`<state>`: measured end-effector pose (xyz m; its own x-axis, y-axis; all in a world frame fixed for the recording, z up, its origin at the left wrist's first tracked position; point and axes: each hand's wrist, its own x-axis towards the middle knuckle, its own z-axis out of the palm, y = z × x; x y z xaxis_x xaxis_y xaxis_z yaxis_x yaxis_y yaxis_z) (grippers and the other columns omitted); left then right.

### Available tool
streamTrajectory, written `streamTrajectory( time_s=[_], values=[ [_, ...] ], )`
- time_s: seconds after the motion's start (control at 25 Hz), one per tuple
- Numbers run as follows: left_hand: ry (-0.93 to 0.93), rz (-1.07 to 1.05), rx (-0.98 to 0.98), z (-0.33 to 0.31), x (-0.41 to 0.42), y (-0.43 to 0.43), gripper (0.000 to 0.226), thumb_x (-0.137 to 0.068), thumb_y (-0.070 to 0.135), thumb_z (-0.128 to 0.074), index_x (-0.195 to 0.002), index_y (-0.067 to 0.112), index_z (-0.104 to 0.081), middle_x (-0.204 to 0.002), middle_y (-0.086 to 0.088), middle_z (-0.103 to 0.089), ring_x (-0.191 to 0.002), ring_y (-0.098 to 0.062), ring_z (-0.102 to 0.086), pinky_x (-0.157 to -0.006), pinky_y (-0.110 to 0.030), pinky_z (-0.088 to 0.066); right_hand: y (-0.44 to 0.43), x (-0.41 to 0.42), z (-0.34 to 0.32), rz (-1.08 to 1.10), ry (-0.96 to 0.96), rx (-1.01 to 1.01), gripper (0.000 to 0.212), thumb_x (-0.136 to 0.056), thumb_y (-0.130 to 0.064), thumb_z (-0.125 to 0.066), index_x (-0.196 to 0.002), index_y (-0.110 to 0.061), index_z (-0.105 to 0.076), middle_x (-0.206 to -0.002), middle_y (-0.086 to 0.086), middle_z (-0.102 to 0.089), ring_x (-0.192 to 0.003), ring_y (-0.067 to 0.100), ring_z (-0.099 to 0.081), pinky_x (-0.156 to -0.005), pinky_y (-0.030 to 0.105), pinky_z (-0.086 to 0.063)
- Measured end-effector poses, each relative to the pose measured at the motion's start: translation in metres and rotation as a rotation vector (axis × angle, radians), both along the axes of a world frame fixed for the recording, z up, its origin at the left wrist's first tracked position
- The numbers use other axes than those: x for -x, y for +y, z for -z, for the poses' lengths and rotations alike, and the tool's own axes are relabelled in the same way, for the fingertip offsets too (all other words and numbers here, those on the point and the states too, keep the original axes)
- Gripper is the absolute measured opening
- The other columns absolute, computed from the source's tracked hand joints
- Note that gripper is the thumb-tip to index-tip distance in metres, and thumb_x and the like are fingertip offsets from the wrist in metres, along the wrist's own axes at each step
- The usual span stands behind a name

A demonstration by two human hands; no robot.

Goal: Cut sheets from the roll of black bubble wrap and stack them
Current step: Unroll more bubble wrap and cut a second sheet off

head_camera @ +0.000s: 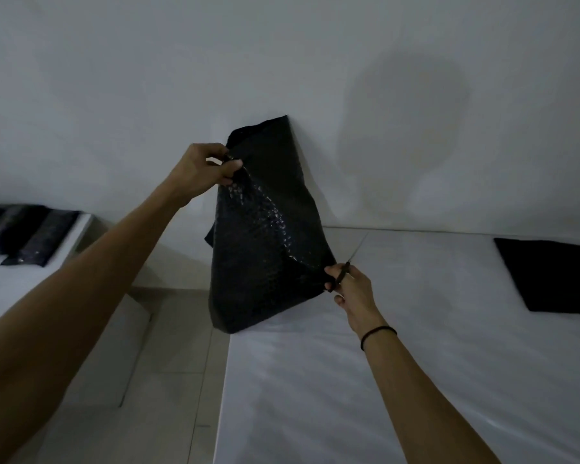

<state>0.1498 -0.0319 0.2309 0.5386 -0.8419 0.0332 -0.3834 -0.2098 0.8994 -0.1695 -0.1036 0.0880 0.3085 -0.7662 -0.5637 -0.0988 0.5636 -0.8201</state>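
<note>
Bubble wrap (268,229) is held up above the white table (382,380), a single black sheet hanging before the wall near the middle of the view. Its upper corner, at eleven o'clock on the sheet, is pinched between thumb and fingers of the left hand (205,169). Its edge at four o'clock is nipped by the thumb and forefinger of the right hand (349,289), in which the scissors (344,272) are also gripped, blades pointing towards one o'clock. In the dim light the sheet seems to be cut free, though its far side is hidden. The step in hand is judged to be the laying of this sheet on the stack (556,276), which lies flat at three o'clock on the table. The sheet is best held taut between both pinches and lowered with its corners matched to the stack. The scissor tips are best turned away from the film so that no bubbles are pierced. Dark rolls (24,236) lie at nine o'clock
</note>
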Motion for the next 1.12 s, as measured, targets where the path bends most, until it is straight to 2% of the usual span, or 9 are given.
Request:
streamTrajectory(
  time_s=[0.16, 0.36, 0.44, 0.6, 0.68, 0.8, 0.92, 1.0, 1.12],
  values=[
    [0.059, 0.009, 0.047, -0.016, 0.004, 0.005, 0.025, -0.086, 0.032, -0.075, -0.094, 0.009, -0.068, -0.101, -0.01, -0.066, -0.085, -0.015, -0.069, -0.078, -0.025, -0.06, -0.001, 0.009, -0.024, -0.032, 0.001, 0.046, 0.017, -0.081, -0.02, -0.079, -0.095, -0.015, -0.07, -0.089, 0.006, -0.075, -0.063, 0.014, -0.061, -0.054, 0.025, -0.034],
    [-0.169, -0.009, -0.113, -0.013, 0.003, 0.027, 0.043, -0.08, 0.04, -0.079, -0.108, 0.01, -0.066, -0.11, -0.005, -0.067, -0.094, -0.02, -0.066, -0.079, -0.033, -0.051, 0.007, 0.023, -0.043, -0.027, 0.037, 0.18, 0.015, -0.082, -0.011, -0.078, -0.093, -0.01, -0.067, -0.086, 0.011, -0.07, -0.06, 0.014, -0.059, -0.045, 0.017, -0.04],
    [-0.234, 0.047, -0.171, -0.01, 0.006, 0.037, 0.05, -0.078, 0.033, -0.082, -0.117, 0.012, -0.059, -0.113, -0.006, -0.064, -0.095, -0.022, -0.064, -0.084, -0.039, -0.053, 0.012, 0.03, -0.042, -0.045, 0.041, 0.264, 0.02, -0.082, -0.007, -0.078, -0.098, -0.009, -0.067, -0.094, 0.011, -0.071, -0.069, 0.016, -0.063, -0.052, 0.013, -0.048],
    [-0.672, 0.245, -0.142, -0.007, 0.019, 0.036, 0.072, -0.088, 0.018, -0.073, -0.15, 0.028, -0.037, -0.118, -0.013, -0.058, -0.099, -0.029, -0.059, -0.087, -0.042, -0.049, 0.024, 0.037, -0.034, -0.171, 0.195, 0.506, 0.036, -0.079, -0.011, -0.082, -0.11, -0.016, -0.064, -0.097, -0.012, -0.062, -0.086, 0.003, -0.06, -0.066, 0.008, -0.049],
    [-0.819, 0.222, -0.111, -0.008, 0.026, 0.026, 0.05, -0.093, 0.017, -0.066, -0.141, 0.025, -0.053, -0.109, -0.015, -0.055, -0.093, -0.032, -0.058, -0.081, -0.044, -0.05, 0.028, 0.039, -0.031, -0.186, 0.333, 0.643, 0.029, -0.079, -0.016, -0.08, -0.103, -0.019, -0.063, -0.091, -0.012, -0.063, -0.081, 0.002, -0.059, -0.066, 0.011, -0.05],
    [-0.844, 0.211, -0.056, -0.019, 0.037, 0.017, 0.026, -0.092, 0.016, -0.067, -0.117, 0.019, -0.072, -0.106, -0.012, -0.053, -0.088, -0.028, -0.057, -0.079, -0.046, -0.052, 0.03, 0.045, -0.024, -0.205, 0.46, 0.765, 0.017, -0.082, -0.021, -0.075, -0.094, -0.018, -0.065, -0.086, -0.004, -0.067, -0.076, 0.016, -0.064, -0.065, 0.031, -0.057],
    [-0.867, 0.2, -0.054, -0.034, 0.049, 0.01, 0.021, -0.088, 0.016, -0.071, -0.108, 0.019, -0.075, -0.108, -0.011, -0.051, -0.091, -0.025, -0.056, -0.078, -0.043, -0.052, 0.032, 0.057, -0.021, -0.292, 0.551, 0.776, 0.018, -0.084, -0.026, -0.072, -0.089, -0.016, -0.059, -0.079, -0.001, -0.064, -0.069, 0.02, -0.062, -0.049, 0.027, -0.045],
    [-0.896, 0.216, -0.057, -0.041, 0.059, 0.005, 0.021, -0.085, 0.015, -0.074, -0.105, 0.019, -0.076, -0.11, -0.012, -0.05, -0.095, -0.026, -0.054, -0.079, -0.044, -0.052, 0.035, 0.063, -0.023, -0.331, 0.655, 0.847, 0.023, -0.085, -0.032, -0.071, -0.093, -0.017, -0.056, -0.088, -0.001, -0.061, -0.069, 0.02, -0.059, -0.05, 0.025, -0.038],
    [-0.921, 0.296, -0.08, -0.054, 0.075, -0.004, 0.02, -0.082, 0.019, -0.078, -0.101, 0.02, -0.076, -0.115, -0.011, -0.048, -0.104, -0.029, -0.05, -0.085, -0.046, -0.05, 0.035, 0.057, -0.033, -0.24, 0.704, 1.053, 0.038, -0.085, -0.038, -0.073, -0.109, -0.014, -0.055, -0.118, 0.002, -0.055, -0.075, 0.024, -0.061, -0.055, 0.031, -0.045]
  ],
)
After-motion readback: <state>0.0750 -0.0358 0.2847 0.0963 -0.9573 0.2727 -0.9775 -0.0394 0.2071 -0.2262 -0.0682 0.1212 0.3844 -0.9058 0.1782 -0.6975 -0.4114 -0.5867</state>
